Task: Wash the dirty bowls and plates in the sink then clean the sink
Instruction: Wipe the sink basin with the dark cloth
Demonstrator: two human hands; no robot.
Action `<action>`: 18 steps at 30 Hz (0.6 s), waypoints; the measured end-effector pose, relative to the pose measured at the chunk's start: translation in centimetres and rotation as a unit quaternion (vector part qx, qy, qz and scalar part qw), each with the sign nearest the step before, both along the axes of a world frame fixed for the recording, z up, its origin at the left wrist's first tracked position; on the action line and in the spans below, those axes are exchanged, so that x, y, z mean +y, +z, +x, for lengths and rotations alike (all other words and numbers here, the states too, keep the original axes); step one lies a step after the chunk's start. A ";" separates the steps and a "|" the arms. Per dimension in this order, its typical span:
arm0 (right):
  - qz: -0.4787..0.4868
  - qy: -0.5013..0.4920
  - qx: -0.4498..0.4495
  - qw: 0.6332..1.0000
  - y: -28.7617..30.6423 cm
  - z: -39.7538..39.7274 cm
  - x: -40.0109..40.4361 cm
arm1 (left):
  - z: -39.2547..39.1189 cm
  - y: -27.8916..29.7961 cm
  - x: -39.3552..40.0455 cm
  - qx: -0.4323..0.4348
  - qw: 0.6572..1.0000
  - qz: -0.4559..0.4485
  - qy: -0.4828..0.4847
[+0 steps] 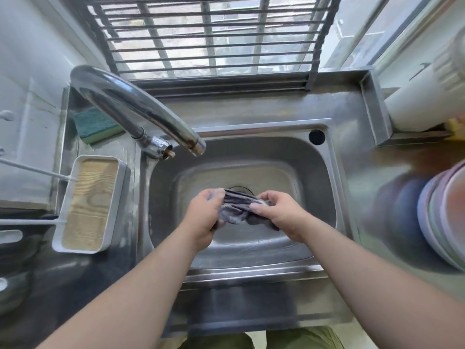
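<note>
Both hands, left hand and right hand, grip a bunched grey cloth stretched left-right above the sink.

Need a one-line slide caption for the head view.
Both hands, left hand and right hand, grip a grey cloth over the sink, with plates stacked at right.

Both bare forearms extend from the lower frame toward centre. The left hand and right hand meet there, fingers curled, each gripping one crumpled grey striped cloth.
</note>
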State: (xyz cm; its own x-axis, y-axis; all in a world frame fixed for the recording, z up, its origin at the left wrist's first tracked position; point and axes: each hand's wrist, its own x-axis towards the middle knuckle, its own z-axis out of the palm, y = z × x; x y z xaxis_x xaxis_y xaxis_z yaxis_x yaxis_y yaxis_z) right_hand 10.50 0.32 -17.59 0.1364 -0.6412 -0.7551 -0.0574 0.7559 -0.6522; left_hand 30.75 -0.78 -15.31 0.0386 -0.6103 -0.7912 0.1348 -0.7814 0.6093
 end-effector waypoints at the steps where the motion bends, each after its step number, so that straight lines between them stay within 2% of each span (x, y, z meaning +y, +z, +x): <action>1: -0.003 0.024 0.021 0.999 -0.3 -0.1 0.2 | -0.3 0.3 -0.4 0.009 0.999 0.008 0.046; 3: 0.021 0.019 0.012 1.000 -0.8 0.7 0.5 | -1.0 0.5 -1.1 0.017 0.991 0.021 0.128; 5: 0.103 -0.082 -0.069 0.989 -1.0 2.7 0.7 | -2.5 1.0 -1.5 0.018 0.982 0.026 0.184; 6: 0.157 -0.151 -0.137 0.966 -1.0 3.6 0.5 | -3.2 1.0 -1.2 -0.013 0.985 0.011 0.170; 8: 0.228 -0.236 -0.272 0.905 -1.2 4.9 0.1 | -4.4 0.7 0.2 -0.140 0.989 -0.037 0.033; 9: 0.232 -0.247 -0.309 0.888 -1.3 5.2 -0.1 | -4.7 0.6 1.0 -0.190 0.978 -0.059 -0.065; 11: 0.214 -0.249 -0.306 0.894 -0.8 5.4 -0.6 | -4.3 0.9 2.1 -0.184 0.951 -0.089 -0.231; 13: 0.177 -0.220 -0.226 0.932 -0.5 4.9 -1.1 | -3.1 1.2 2.7 -0.108 0.927 -0.123 -0.336; 14: 0.164 -0.201 -0.188 0.947 -0.4 4.5 -1.4 | -2.1 1.3 2.6 -0.106 0.912 -0.158 -0.364; 15: 0.153 -0.180 -0.161 0.958 -0.4 3.8 -1.7 | -1.0 1.1 2.3 -0.154 0.888 -0.218 -0.375; 17: 0.150 -0.107 -0.161 0.970 0.1 2.4 -2.5 | 1.1 0.4 1.2 -0.298 0.794 -0.368 -0.381; 18: 0.155 -0.042 -0.185 0.970 0.5 1.8 -2.9 | 1.9 0.3 0.6 -0.333 0.751 -0.403 -0.403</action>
